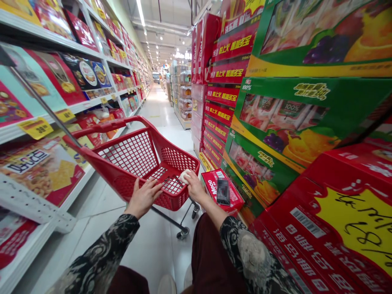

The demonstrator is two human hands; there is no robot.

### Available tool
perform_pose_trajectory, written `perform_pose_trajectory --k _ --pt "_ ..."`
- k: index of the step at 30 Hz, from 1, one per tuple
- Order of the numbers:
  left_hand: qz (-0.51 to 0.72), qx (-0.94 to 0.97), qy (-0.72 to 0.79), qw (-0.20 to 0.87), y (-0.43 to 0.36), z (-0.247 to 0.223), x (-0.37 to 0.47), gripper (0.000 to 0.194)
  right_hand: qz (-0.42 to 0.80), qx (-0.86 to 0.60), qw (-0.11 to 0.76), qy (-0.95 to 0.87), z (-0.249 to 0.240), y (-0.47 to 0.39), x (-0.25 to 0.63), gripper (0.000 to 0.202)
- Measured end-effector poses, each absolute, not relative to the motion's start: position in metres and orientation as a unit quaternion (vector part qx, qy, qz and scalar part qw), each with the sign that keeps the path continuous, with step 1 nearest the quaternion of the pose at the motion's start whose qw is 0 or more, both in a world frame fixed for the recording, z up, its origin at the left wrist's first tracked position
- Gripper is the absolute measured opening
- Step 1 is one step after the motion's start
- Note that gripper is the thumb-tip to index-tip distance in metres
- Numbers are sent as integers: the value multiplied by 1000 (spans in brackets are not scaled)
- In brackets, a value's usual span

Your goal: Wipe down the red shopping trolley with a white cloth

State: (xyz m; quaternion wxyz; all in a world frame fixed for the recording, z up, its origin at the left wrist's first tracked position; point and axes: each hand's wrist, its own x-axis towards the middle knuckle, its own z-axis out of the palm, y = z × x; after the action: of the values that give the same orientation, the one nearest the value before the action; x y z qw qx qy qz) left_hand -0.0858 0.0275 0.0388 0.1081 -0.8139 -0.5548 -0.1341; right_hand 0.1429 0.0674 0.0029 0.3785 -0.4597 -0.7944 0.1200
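Observation:
A red plastic shopping cart (134, 157) with lattice sides stands in front of me, turned so that its small end points toward the right. My left hand (143, 197) lies on the near rim, its fingers stretched out over the edge. At the cart's right end, my right hand (196, 187) has its fingers closed on a crumpled white cloth (184, 176), pressed against the rim there. The cloth is partly covered by the fingers, and it could be a tissue. Inside the basket, the red floor and grid show through.
Left are shelves (81, 107) of boxed snacks. Right rise stacked red drink cartons (222, 94) and green juice cartons (284, 102). A phone with a blurred screen (223, 192) lies on a red box (211, 184) beside my right forearm. Cart wheels (183, 232) stand near my feet.

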Motion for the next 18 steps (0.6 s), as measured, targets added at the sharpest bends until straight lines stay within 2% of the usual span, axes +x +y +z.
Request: perform_pose_trajectory --k 10,18 --pt "-137 -811 -560 97 20 49 -70 30 101 -476 391 -781 -1 14 95 57" --pt "-99 -760 -634 108 18 48 -93 46 56 -475 403 -780 -6 24 108 57"
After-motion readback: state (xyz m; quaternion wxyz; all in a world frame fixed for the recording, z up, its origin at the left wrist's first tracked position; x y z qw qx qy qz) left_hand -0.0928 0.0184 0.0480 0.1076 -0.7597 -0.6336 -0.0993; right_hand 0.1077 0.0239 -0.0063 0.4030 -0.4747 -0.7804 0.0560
